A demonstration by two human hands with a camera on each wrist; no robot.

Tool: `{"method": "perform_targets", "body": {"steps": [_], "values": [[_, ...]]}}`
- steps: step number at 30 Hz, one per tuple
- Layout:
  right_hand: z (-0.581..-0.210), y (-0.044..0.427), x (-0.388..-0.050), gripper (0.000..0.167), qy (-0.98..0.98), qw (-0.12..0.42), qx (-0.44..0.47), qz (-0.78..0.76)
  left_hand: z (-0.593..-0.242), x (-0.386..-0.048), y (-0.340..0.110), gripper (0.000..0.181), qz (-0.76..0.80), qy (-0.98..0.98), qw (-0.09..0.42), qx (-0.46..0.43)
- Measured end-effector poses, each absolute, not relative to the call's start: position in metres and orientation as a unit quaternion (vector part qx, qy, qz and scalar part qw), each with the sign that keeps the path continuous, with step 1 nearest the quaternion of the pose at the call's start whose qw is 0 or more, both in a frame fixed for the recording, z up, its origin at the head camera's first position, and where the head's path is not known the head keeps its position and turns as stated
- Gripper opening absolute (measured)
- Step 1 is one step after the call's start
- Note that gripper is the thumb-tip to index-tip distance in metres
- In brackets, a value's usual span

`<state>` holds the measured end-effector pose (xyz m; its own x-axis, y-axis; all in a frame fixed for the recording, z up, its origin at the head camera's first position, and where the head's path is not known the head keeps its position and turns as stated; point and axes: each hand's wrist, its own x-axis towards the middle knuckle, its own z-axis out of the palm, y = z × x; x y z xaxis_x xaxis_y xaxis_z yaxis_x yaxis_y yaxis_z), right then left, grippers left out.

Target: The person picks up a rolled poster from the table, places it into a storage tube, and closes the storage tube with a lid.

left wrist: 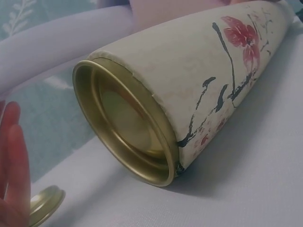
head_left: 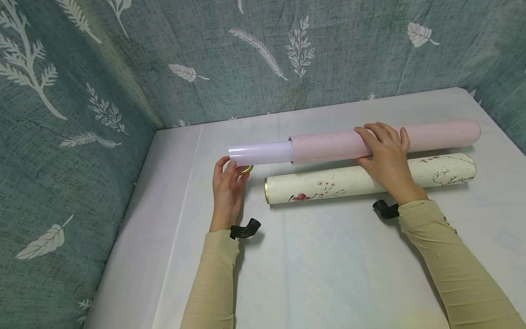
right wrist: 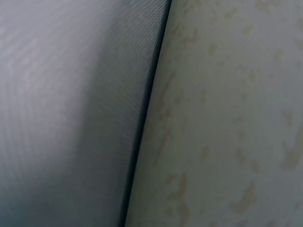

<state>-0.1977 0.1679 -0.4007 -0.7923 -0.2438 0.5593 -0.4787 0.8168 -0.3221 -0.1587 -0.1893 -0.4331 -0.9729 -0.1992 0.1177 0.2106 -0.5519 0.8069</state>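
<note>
A pink tube (head_left: 328, 145) lies across the far part of the table, its left end uncapped. Out of that end sticks a smooth, glossy white roll (head_left: 263, 152), perhaps a rolled sheet. My left hand (head_left: 228, 189) pinches the roll's outer end between thumb and fingers. Over the pink tube's middle, my right hand (head_left: 386, 160) grips it from above. Nearer to me lies a cream tube with painted red blossoms (head_left: 300, 189), partly covered by the right hand. Its gold metal end (left wrist: 125, 120) faces left. A loose gold cap (left wrist: 47, 205) rests beside the left fingers, partly hidden.
A white cloth (head_left: 320, 269) covers the table. Green fabric with white leaf prints (head_left: 263, 59) hangs along the back and left sides. The right wrist view holds only the white cloth and the cream tube's side (right wrist: 222, 118), close up.
</note>
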Motion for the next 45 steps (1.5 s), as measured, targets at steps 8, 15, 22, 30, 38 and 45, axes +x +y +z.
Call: {"method": "perform_targets", "body": {"steps": [8, 15, 22, 30, 38, 45], "values": [[-0.401, 0.168, -0.197, 0.068, -0.919, 0.256, 0.196, 0.228, -0.433, -0.156, -0.187, 0.019, -0.882, -0.455, 0.119, 0.006], [-0.401, 0.167, -0.197, 0.067, -0.919, 0.256, 0.195, 0.227, -0.432, -0.156, -0.185, 0.013, -0.886, -0.448, 0.115, 0.006], [-0.4, 0.167, -0.197, 0.067, -0.919, 0.257, 0.197, 0.226, -0.432, -0.156, -0.184, 0.011, -0.879, -0.462, 0.116, -0.003], [-0.4, 0.167, -0.198, 0.066, -0.918, 0.261, 0.197, 0.224, -0.433, -0.158, -0.181, 0.011, -0.877, -0.469, 0.106, -0.008], [-0.401, 0.167, -0.198, 0.067, -0.917, 0.264, 0.199, 0.224, -0.433, -0.157, -0.179, 0.011, -0.875, -0.475, 0.091, -0.013], [-0.401, 0.168, -0.197, 0.067, -0.918, 0.26, 0.198, 0.224, -0.432, -0.157, -0.177, 0.013, -0.869, -0.483, 0.106, -0.021]]}}
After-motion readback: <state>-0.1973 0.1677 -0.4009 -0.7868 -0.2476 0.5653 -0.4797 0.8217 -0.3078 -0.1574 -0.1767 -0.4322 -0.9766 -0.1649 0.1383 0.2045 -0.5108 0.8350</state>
